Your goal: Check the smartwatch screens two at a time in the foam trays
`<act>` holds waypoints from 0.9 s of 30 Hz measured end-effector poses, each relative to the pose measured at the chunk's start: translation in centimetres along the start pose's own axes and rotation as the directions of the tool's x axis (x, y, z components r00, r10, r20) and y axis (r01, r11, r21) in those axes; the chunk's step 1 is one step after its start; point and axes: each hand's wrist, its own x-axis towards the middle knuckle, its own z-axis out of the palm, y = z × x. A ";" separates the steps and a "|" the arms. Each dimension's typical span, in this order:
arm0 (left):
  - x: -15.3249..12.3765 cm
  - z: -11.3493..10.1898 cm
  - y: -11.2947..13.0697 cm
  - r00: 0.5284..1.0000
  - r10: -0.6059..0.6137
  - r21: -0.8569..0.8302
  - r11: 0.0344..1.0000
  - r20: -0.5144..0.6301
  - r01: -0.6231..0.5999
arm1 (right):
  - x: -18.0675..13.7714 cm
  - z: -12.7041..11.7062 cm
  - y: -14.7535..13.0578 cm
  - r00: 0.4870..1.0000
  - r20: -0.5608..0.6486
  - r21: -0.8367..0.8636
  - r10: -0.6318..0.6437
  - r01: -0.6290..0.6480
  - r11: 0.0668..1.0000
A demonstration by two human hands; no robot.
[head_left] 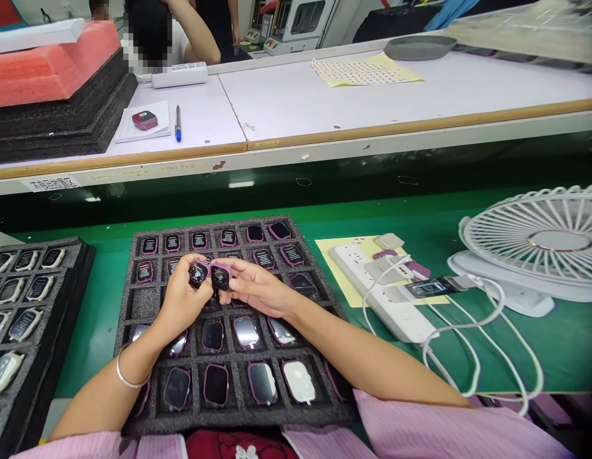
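Left hand (187, 298) is closed around a purple-cased watch (198, 273), fingers curled behind it, dial lit. Right hand (258, 288) pinches a second purple watch (221, 278) between thumb and fingers, its dial lit too. We see both rounded-square cases side by side, glossy glass facing us, held above the middle of a gray foam tray (205, 417). Tray is speckled, grainy, cut into square pockets; purple-rimmed watches sit in the pockets, some showing white text on black, others dark or mirror-bright with reflections. Smooth metal bangle (128, 376) on the left wrist; pink ribbed sleeves (420, 424) below.

To the left, we note another foam tray (78, 274), dark, with pale-cased watches. Both trays rest on a smooth green tabletop (99, 319). To the right: a yellow sheet (356, 290) under a long white plastic power strip (404, 319), thin white cables looping past it, then a round white fan (561, 239) with a ribbed grille.

Beyond, we have a pale, wood-edged shelf (277, 115): spongy pink foam (61, 64) on coarse black slabs (92, 121), a slim blue pen (178, 124), a purple watch on paper. Across it, a co-worker's bent arm (195, 32).
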 end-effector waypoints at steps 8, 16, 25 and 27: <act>0.0 0.1 -0.1 1.000 -0.027 -0.042 0.999 -0.006 0.027 | 0.0 0.1 -0.1 1.000 -0.002 -0.002 0.002 -0.002 1.000; -0.1 0.0 -0.2 1.000 0.006 -0.014 1.000 -0.006 -0.007 | 0.1 -0.1 0.1 1.000 0.009 -0.006 -0.006 0.006 1.000; 0.0 0.1 -0.4 1.000 0.000 -0.018 1.000 -0.001 0.000 | 0.0 -0.1 0.0 1.000 0.004 0.004 -0.003 0.003 1.000; -0.1 0.1 -0.3 1.000 -0.009 -0.023 1.000 -0.006 0.009 | 0.0 -0.1 0.0 1.000 0.008 0.002 -0.004 0.004 1.000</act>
